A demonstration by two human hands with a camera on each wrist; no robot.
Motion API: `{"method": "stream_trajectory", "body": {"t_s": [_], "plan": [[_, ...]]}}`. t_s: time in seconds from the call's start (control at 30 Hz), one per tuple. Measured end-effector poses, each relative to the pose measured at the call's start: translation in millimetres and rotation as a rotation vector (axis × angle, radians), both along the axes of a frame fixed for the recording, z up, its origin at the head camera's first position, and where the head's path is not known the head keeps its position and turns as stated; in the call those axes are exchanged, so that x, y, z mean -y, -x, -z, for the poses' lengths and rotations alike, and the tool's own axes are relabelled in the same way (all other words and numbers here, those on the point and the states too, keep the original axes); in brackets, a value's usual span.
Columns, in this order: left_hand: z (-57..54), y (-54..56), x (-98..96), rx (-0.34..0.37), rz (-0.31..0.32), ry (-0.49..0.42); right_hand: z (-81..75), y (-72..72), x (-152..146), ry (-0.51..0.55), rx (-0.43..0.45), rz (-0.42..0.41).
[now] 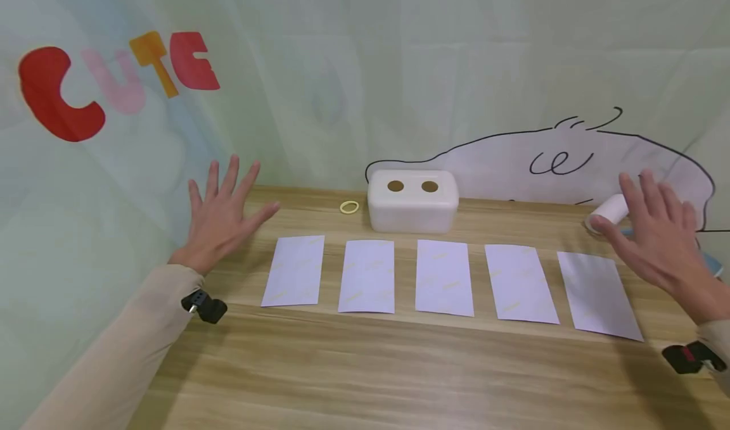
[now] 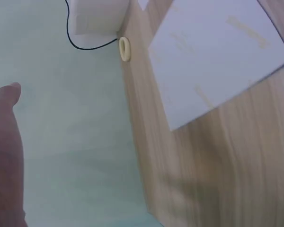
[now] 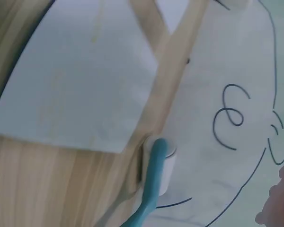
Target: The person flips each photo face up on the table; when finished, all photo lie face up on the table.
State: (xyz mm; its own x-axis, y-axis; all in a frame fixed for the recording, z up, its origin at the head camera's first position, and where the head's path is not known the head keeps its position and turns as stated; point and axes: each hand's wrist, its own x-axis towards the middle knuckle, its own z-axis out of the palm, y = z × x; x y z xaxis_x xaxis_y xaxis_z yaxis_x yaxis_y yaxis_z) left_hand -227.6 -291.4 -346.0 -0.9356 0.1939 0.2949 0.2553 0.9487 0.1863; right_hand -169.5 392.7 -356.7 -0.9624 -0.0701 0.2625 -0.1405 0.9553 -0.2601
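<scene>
My left hand is raised with its fingers spread, in the air left of a row of several white paper sheets. Nearest to it is the leftmost sheet, which has faint yellow marks. On the other side, my right hand is also held up with fingers apart and nothing in it. It partly hides a lint roller, whose white roll shows in the head view and whose blue handle shows in the right wrist view. The rightmost sheet lies close to this hand.
Behind the sheets, a white box with two round holes on top stands near the wall. Left of it lies a small yellow ring. A printed cloth hangs at the back and left of the wooden table.
</scene>
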Motion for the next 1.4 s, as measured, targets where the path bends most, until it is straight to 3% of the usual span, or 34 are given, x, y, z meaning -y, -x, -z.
{"method": "stream_trajectory", "body": {"t_s": [0.4,0.67,1.07,1.4], "plan": [[-18.3,-3.9,-19.7,-0.042,0.028,-0.089,-20.3,10.0,41.5,0.303,-0.096,-0.139],[-22.7,-7.3,-30.7,-0.078,0.046,-0.159,-27.3,13.8,76.6,0.496,-0.070,-0.214],[-28.9,-16.1,-43.6,-0.154,0.082,-0.229,-25.0,23.7,140.1,0.663,-0.036,-0.234],[-24.4,-21.2,-46.9,-0.182,0.152,-0.338,-15.2,32.4,198.1,0.805,-0.011,-0.328]]}}
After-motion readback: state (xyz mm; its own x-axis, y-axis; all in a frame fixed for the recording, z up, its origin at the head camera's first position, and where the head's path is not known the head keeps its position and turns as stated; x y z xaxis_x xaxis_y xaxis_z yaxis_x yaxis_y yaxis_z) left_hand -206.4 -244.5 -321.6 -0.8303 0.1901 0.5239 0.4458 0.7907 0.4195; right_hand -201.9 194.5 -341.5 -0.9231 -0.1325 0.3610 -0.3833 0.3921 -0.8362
